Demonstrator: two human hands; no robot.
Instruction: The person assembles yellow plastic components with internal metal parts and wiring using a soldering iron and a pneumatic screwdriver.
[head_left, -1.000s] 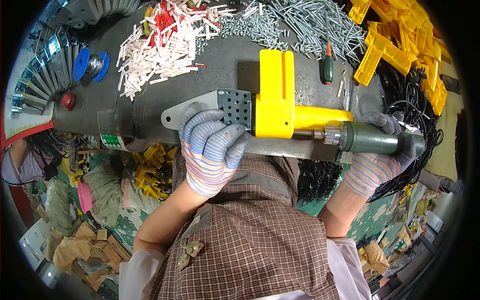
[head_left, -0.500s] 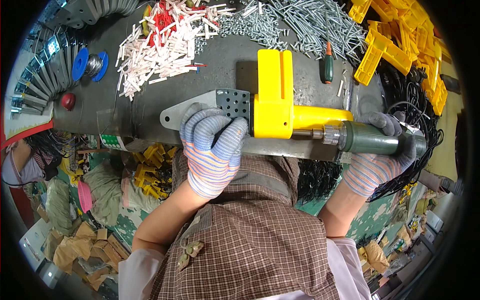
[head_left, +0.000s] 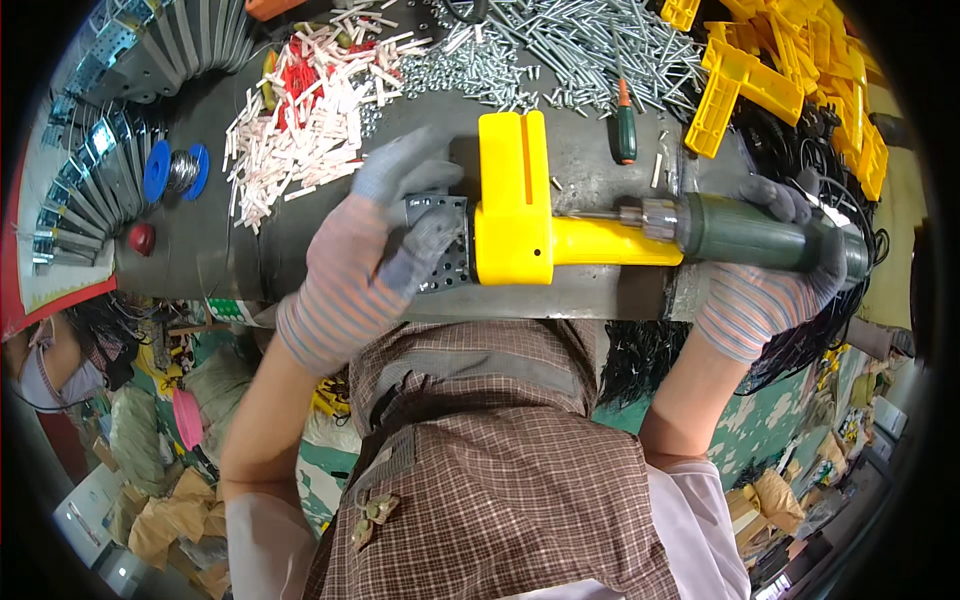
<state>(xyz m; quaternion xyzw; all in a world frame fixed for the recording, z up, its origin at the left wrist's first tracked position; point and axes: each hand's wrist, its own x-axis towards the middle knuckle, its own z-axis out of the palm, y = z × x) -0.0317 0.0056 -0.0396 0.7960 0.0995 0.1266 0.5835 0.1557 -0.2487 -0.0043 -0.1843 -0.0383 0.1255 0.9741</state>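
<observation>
In front of me on the bench lies a yellow plastic handle piece (head_left: 515, 215) with an upright slotted block and a bar to the right. A perforated grey metal plate (head_left: 455, 250) meets its left side. My left hand (head_left: 365, 245), in a striped glove, closes over the plate's left part and hides it. My right hand (head_left: 765, 270), gloved too, grips a green power screwdriver (head_left: 745, 235). Its bit (head_left: 590, 214) points left along the far side of the yellow bar, towards the block; whether its tip touches a screw cannot be made out.
White plastic plugs (head_left: 290, 140), small metal nuts (head_left: 440, 70) and long screws (head_left: 600, 50) lie heaped at the back. A hand screwdriver (head_left: 626, 130) stands out near them. Yellow parts (head_left: 740, 85) pile up at right. Metal plates (head_left: 100, 160) and a blue wire spool (head_left: 160, 170) are at left.
The yellow piece and plate have shifted left. The screwdriver bit has gone from the near side of the yellow bar to its far side. My left hand has changed its hold on the plate.
</observation>
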